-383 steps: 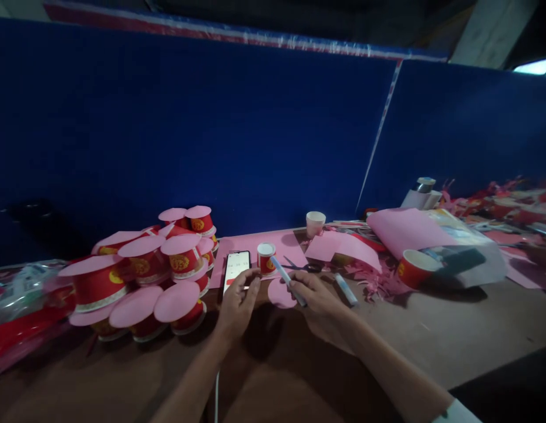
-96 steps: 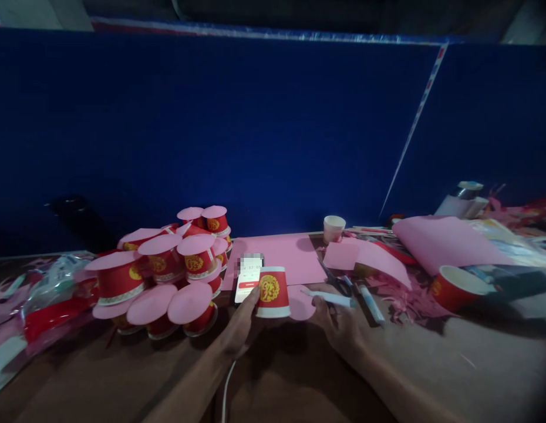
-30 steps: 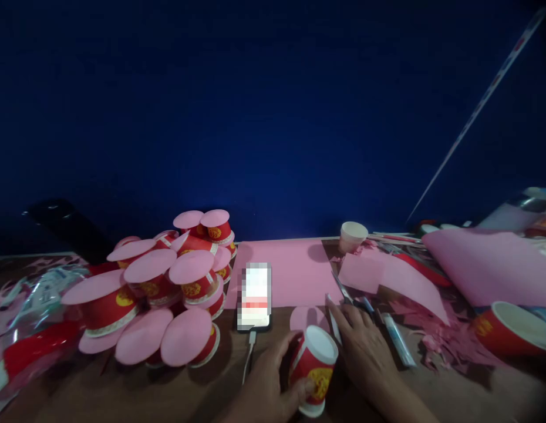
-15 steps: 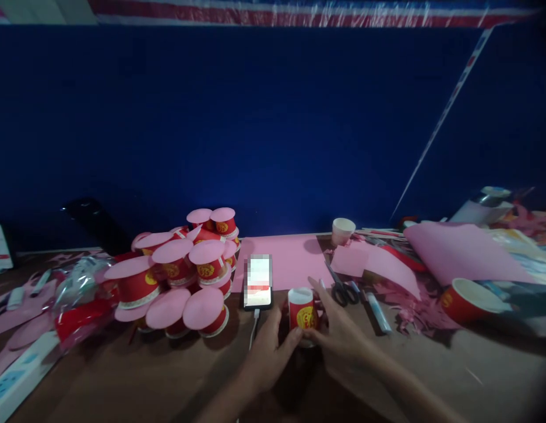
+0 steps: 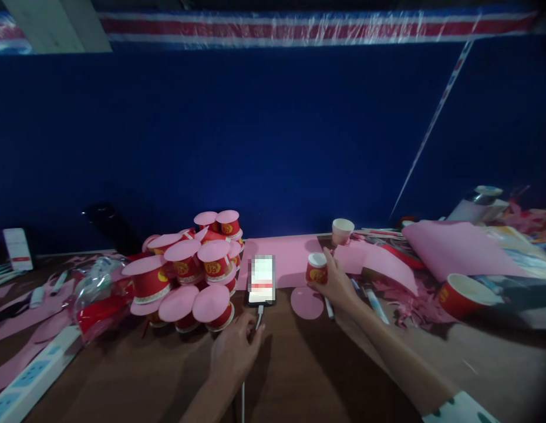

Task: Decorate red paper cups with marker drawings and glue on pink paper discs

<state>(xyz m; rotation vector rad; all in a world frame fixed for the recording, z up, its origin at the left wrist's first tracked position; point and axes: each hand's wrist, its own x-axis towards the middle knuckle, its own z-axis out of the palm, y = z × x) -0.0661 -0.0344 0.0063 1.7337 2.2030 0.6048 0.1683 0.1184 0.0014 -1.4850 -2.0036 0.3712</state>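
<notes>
In my right hand (image 5: 339, 288) is a small red paper cup (image 5: 316, 271) with a gold emblem and a white rim, held upright by its side above the pink sheet's front edge. Just in front of it a pink paper disc (image 5: 307, 303) lies flat on the table. My left hand (image 5: 235, 343) is curled, thumb and finger closed on the white charging cable (image 5: 259, 317) just below the phone (image 5: 261, 281). To the left stand several red cups (image 5: 213, 268) with pink discs on top, grouped and partly stacked.
A pink sheet (image 5: 286, 247) lies behind the phone. On the right are a white cup (image 5: 342, 230), a pen (image 5: 377, 306), pink scraps (image 5: 414, 302) and a larger red cup (image 5: 467, 296) on its side. A power strip (image 5: 35, 376) and plastic bag (image 5: 101, 294) lie left.
My right hand has lifted the cup away and forward, uncovering the pink disc. My left hand has left the cup and moved left to the cable. The view has shifted slightly.
</notes>
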